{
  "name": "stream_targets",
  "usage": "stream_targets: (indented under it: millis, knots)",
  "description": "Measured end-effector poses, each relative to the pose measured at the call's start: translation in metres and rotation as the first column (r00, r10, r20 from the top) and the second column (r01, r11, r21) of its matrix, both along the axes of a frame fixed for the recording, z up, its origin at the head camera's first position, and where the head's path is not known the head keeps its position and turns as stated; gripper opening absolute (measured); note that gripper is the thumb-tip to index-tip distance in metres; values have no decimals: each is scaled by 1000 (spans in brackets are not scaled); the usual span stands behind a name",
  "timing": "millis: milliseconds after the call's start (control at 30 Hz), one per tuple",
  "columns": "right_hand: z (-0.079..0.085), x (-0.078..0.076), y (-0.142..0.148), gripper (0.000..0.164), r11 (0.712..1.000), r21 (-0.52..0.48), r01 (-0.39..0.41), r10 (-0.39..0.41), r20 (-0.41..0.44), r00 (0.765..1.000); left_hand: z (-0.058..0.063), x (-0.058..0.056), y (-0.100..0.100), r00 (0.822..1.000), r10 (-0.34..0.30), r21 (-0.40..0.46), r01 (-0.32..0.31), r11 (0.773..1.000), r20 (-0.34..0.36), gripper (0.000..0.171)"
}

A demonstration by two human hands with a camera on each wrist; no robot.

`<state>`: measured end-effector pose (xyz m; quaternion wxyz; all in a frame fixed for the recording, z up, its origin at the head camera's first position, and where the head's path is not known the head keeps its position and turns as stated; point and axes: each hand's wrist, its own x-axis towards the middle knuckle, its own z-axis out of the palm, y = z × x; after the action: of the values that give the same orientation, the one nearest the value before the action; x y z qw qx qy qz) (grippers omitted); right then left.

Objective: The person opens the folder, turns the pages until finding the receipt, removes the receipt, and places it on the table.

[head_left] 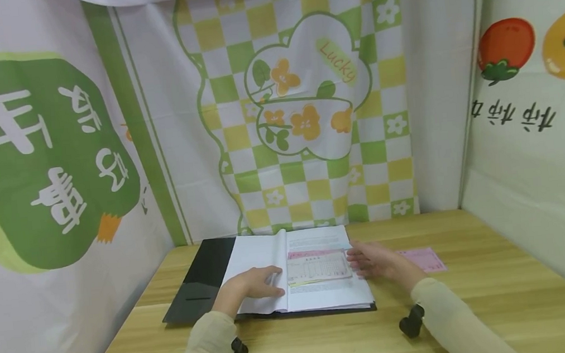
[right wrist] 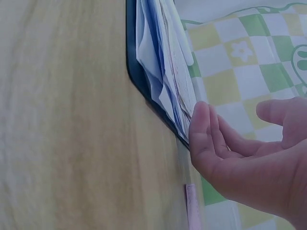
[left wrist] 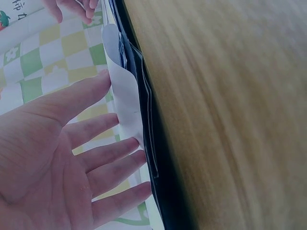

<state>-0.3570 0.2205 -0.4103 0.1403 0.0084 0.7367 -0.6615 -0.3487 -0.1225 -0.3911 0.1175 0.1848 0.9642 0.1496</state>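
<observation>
A black folder lies spread on the table with a stack of printed white pages in it. On the right-hand page rests a whitish form slip with a printed grid; a pink slip and a yellow edge show from under it. My left hand rests on the left white page beside the raised centre fold, fingers extended. At the right edge of the pages is my right hand, its fingers loosely bent beside the form slip and nothing gripped. In the right wrist view its fingertips overlap the page edges.
Another pink slip lies on the wooden table to the right of the folder, partly behind my right hand. Printed cloth hangs behind the table, and more cloth walls stand at the left and right.
</observation>
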Motion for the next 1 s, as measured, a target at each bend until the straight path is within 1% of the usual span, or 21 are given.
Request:
stream_targets:
  millis: [100,367,700,900,1000]
  knots:
    - [-1,1,0,58,1000,-17,-9,9,-5,1000,-1,0,0,1000,-3,-5,3,1000,-3,64]
    - [-1,2,-4,62,1000,18,-16,16,-2,1000,0,0,1,1000,8,1,-8,1000,-7,63]
    - [-2,0,-3,60,1000,-11,-26,26,2,1000,1,1,2,1000,12,0,-12,1000,-4,63]
    - [-1,1,-4,61,999,-32,1,-1,1,1000,2,1,2,1000,4,-8,-5,1000,-9,64]
    - [-3,0,-5,65,996,-83,28,-28,5,1000,1,0,1,1000,5,-10,-5,1000,-9,64]
